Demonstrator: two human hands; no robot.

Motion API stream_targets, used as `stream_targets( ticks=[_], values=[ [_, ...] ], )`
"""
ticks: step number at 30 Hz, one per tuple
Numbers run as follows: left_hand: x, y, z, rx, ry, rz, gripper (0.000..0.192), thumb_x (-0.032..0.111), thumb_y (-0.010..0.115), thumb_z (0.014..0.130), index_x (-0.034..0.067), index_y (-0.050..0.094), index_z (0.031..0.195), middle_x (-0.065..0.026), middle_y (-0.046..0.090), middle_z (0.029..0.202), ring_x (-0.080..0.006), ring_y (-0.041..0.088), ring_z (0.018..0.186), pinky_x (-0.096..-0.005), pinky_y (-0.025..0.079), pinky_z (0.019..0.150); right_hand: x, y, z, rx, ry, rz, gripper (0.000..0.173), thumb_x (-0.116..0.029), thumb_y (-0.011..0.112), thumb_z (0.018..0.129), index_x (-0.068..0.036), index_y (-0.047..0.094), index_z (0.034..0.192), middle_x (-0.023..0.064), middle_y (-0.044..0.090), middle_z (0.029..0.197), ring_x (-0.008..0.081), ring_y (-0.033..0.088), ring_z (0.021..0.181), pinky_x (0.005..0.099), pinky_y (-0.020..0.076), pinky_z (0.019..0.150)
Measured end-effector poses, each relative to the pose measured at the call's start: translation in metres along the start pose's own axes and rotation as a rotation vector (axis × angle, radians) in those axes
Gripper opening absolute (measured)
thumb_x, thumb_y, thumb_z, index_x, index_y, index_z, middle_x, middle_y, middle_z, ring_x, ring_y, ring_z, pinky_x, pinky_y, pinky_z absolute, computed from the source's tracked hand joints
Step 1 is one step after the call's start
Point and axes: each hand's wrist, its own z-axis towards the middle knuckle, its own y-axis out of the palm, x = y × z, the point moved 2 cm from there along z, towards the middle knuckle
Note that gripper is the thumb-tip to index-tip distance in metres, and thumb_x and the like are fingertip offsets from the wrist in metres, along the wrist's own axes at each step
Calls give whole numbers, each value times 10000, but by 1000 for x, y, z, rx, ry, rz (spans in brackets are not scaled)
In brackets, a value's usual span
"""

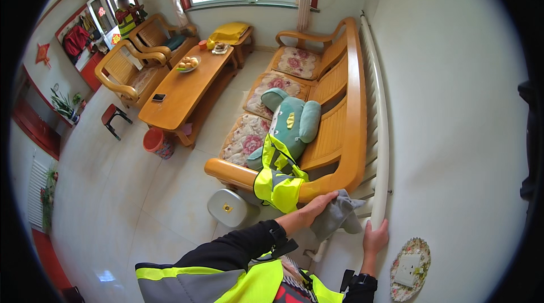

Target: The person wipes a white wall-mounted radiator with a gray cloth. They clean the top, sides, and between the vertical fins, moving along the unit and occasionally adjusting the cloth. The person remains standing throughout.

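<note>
My left hand (pixel 313 210) grips a grey cloth (pixel 335 217), which hangs beside the near end of a wooden sofa (pixel 358 133). With thumb and fingers on either side, my right hand (pixel 375 236) grips the near end of the white radiator's top pipe (pixel 381 150). The radiator runs along the wall behind the sofa back. Over the sofa's near corner hangs a yellow-green reflective vest (pixel 282 188), just beyond my left hand. A teal plush cushion (pixel 293 126) leans on the floral seat pads (pixel 250 137).
A grey-white lidded bin (pixel 231 208) stands by the sofa's near arm. The wooden coffee table (pixel 182 99) bears a fruit bowl (pixel 188 64) and a phone (pixel 159 97). A red bucket (pixel 158 143) and a small stool (pixel 114 116) are further left. Another person (pixel 126 18) stands near the far door.
</note>
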Motion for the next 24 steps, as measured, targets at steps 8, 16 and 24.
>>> stream_targets(
  ticks=[8, 16, 24],
  values=[
    [18, 2, -52, -637, 84, -472, 912, 683, 331, 920, -93, 350, 1398, -195, 468, 1401, -264, 493, 1261, -362, 340, 1090, -16, -16, -13, 93, -258, -72, 593, -298, 654, 857, 0, 428, 1317, 216, 510, 1234, 392, 480, 1144, 477, 383, 986],
    [-3, 4, -61, -817, 112, -494, 745, 569, 334, 966, -73, 406, 1336, -217, 518, 1336, -289, 534, 1200, -386, 375, 1070, -91, -29, -59, -645, -22, 1222, 549, -445, 407, 1014, -10, 415, 1350, 82, 524, 1267, 142, 515, 1135, 302, 406, 986],
    [-28, -11, -67, -718, 298, -320, 727, 488, 397, 966, -94, 326, 1394, -204, 462, 1388, -245, 508, 1228, -351, 368, 1073, -84, -31, -72, -755, 205, 1540, 244, -196, 568, 970, -43, 554, 1160, 28, 624, 1043, 115, 595, 945, 266, 475, 847]
  ],
)
